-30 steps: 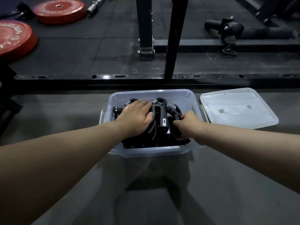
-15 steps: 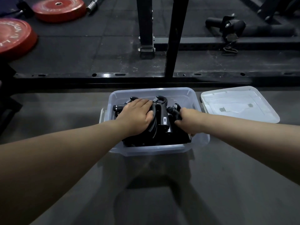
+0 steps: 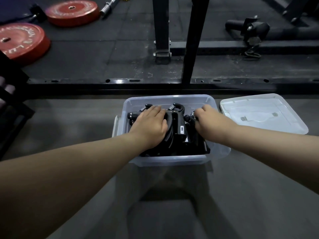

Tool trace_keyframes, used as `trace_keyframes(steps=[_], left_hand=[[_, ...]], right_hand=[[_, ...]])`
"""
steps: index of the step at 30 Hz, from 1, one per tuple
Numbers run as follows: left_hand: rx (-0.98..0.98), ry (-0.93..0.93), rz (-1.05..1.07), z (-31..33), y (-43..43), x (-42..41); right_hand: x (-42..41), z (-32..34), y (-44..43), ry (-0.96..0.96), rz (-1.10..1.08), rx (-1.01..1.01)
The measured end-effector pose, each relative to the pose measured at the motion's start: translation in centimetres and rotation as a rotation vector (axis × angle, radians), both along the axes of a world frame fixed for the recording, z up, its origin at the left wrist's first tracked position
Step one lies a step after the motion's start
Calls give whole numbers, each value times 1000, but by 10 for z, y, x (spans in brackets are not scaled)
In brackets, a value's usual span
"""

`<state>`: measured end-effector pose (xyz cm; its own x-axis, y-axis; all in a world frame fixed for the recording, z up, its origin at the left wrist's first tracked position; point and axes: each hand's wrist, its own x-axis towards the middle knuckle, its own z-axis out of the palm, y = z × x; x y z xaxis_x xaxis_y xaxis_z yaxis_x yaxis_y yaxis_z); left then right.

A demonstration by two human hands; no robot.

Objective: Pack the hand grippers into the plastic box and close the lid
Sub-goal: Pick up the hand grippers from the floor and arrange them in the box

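Now pressing the left hand (image 3: pixel 150 126) flat, fingers relaxed and slightly spread, onto the heap of black hand grippers (image 3: pixel 174 128) inside the clear plastic box (image 3: pixel 170 160). Just right of that palm, curling the right hand (image 3: pixel 209 120) down round the sprung end of one gripper in the same heap, fingertips hidden under the knuckles. Right of the right hand, off the box and flat on the grey floor (image 3: pixel 69 135): the translucent lid (image 3: pixel 262 116). Far ahead of both hands: red weight plates (image 3: pixel 72 12), black rack frame (image 3: pixel 162 28)
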<state>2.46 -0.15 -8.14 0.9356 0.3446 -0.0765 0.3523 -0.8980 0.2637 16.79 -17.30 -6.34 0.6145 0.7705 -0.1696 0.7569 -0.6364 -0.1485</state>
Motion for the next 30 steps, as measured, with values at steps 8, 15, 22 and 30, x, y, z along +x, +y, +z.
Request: trace_keyframes(steps=[8, 15, 22, 30], left_hand=[[8, 31, 155, -4, -10, -11], [-7, 79, 154, -1, -17, -15], [43, 97, 135, 12, -24, -14], [108, 148, 72, 15, -31, -11]], right_hand=[[4, -28, -24, -139, 32, 58], [-1, -31, -26, -108, 17, 111], [-30, 9, 8, -10, 44, 253], [-43, 18, 35, 356, -187, 20]])
